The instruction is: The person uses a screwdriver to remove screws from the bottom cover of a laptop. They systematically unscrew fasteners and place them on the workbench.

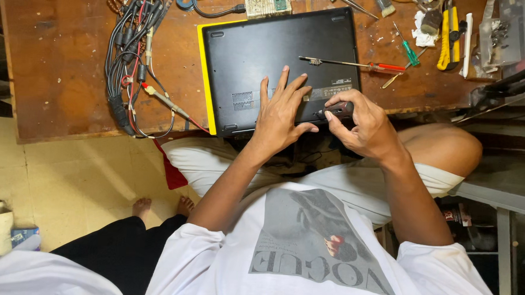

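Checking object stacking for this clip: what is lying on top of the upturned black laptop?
On the laptop lie a red-handled screwdriver and the flat left hand. The right hand grips its near edge; whatever is under either hand is hidden.

Both bare forearms reaching forward, left hand [282, 110] flat with fingers spread, palm down, right hand [358, 122] curled beside it, thumb and fingertips pinched together

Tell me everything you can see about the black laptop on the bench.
The laptop lies closed and upside down on the wooden bench, matte black base up, yellow along its left edge, with vent slots, rubber feet and a label. A red-handled screwdriver rests on it. The left hand presses flat on its near edge; the right hand holds a small dark tool there.
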